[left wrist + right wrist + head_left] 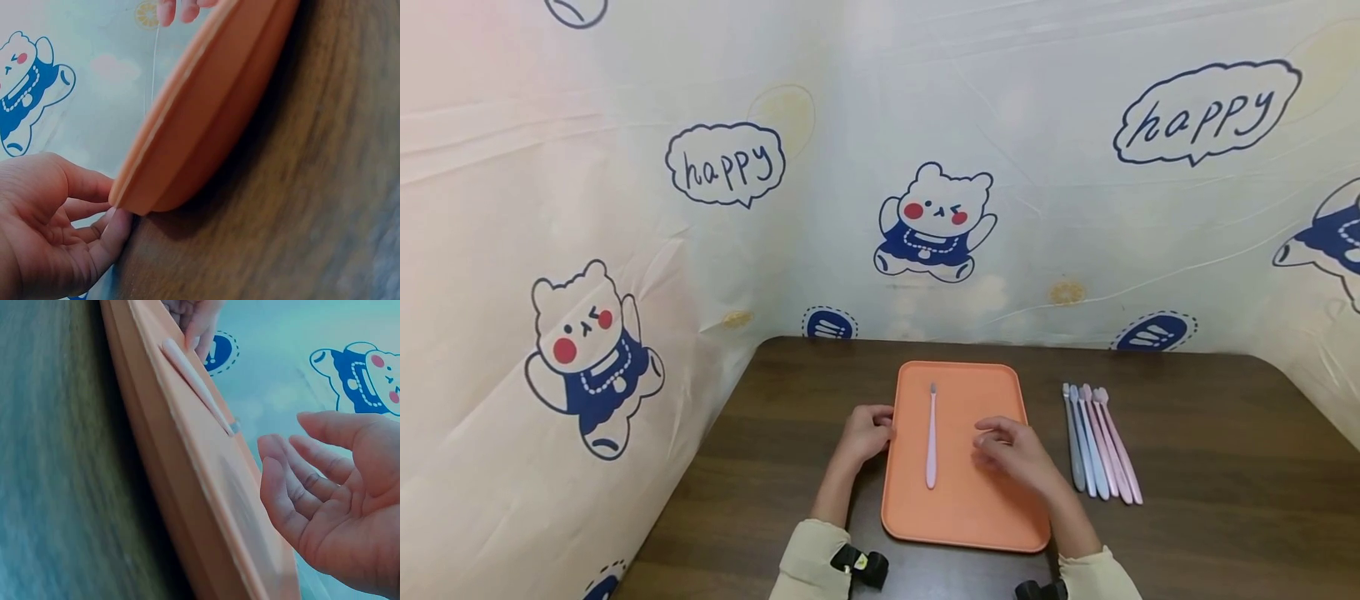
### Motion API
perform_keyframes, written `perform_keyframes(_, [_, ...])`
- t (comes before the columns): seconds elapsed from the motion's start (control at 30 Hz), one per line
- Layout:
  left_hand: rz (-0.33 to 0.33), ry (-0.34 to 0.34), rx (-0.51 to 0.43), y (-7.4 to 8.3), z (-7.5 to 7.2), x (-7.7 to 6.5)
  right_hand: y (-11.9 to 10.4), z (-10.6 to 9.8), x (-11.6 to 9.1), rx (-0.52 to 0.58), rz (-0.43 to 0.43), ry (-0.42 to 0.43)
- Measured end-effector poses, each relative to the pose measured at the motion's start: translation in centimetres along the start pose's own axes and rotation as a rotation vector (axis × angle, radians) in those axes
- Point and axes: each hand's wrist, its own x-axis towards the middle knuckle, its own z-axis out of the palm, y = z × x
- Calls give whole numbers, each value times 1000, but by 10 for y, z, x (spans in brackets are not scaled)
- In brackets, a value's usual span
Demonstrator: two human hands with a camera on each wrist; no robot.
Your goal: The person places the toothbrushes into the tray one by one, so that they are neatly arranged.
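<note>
An orange tray [958, 512] lies on the table with one pink toothbrush [932, 442] on its left half, bristle end pointing away from me. My left hand [867, 433] is at the tray's left edge. In the left wrist view that hand [59, 225] pinches the tray's rim [181, 131] between thumb and fingers. Over the right half of the tray hovers my right hand [1017, 454], its fingers loosely bent. The right wrist view shows nothing in this hand [350, 506], and the toothbrush [197, 384] lies beyond its fingertips.
Right of the tray, several blue and pink toothbrushes [1097, 442] lie side by side on the dark wooden table [1217, 467]. A pale curtain [850, 208] printed with bears hangs behind the table and along its left side.
</note>
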Motion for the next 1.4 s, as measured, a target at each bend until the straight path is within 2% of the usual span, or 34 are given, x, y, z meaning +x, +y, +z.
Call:
perform_keyframes(0.23, [6, 6, 25, -1, 1, -1, 2, -9, -5, 15, 32, 45])
perform_keyframes(0.43, [8, -2, 3, -1, 1, -1, 7, -13, -6, 38, 61, 55])
perform_keyframes(0.77, [-6, -7, -3, -2, 1, -2, 14, -23, -10, 46, 51, 65])
perform_keyframes(1.1, [9, -17, -4, 0, 1, -1, 15, -44, -14, 91, 37, 55])
perform_keyframes(1.4, [7, -11, -2, 2, 1, -3, 19, -62, -20, 48, 83, 105])
